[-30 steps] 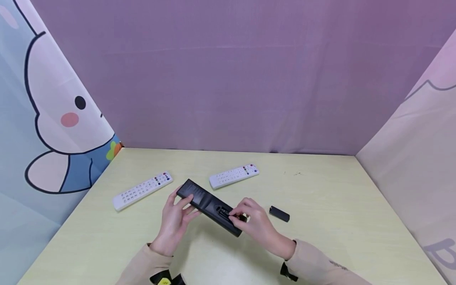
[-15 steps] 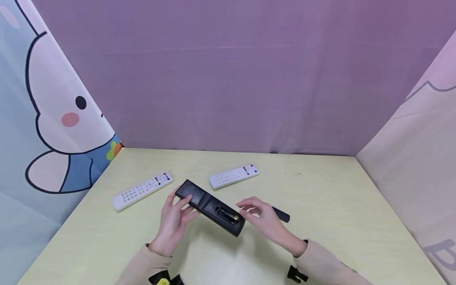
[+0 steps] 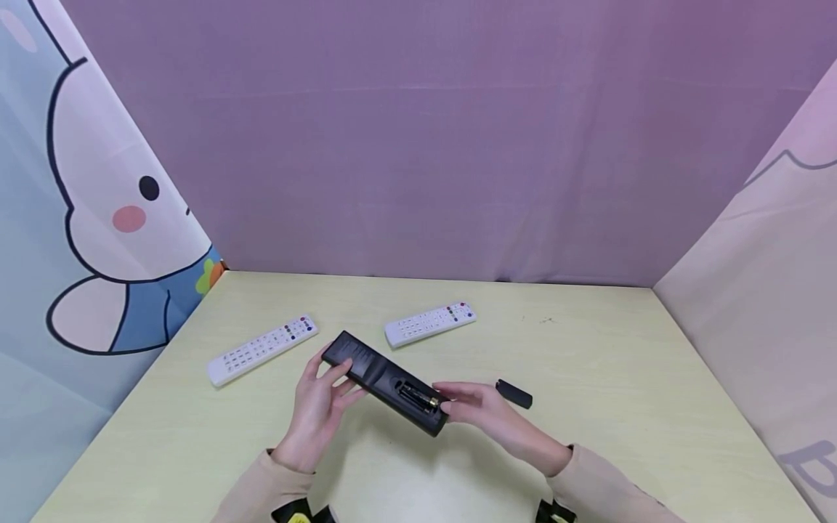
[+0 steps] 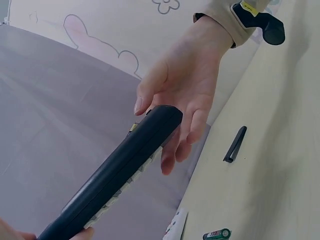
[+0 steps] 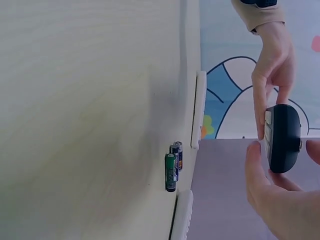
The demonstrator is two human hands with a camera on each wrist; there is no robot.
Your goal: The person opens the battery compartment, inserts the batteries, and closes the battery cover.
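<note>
My left hand (image 3: 314, 418) holds a black remote control (image 3: 375, 374) above the table, back side up, gripping its far-left end between thumb and fingers. The battery compartment is uncovered, and a battery (image 3: 420, 397) with a gold-coloured end lies in it. At the remote's lower-right end is my right hand (image 3: 487, 414), thumb and fingertips spread to either side of that end. In the right wrist view its thumb stands slightly off the back face, with fingers beside the button side. The black battery cover (image 3: 514, 394) lies on the table beyond the right hand.
Two white remote controls lie button side up: one white remote (image 3: 263, 350) at left, another white remote (image 3: 430, 324) farther back. In the right wrist view, loose batteries (image 5: 172, 167) lie on the table, hidden from the head view. Purple cloth (image 3: 418, 145) hangs behind the table.
My right hand first drew away from the battery compartment, uncovering the battery there, then lowered with straighter fingers to the remote's end. The left hand keeps its grip almost in place.
</note>
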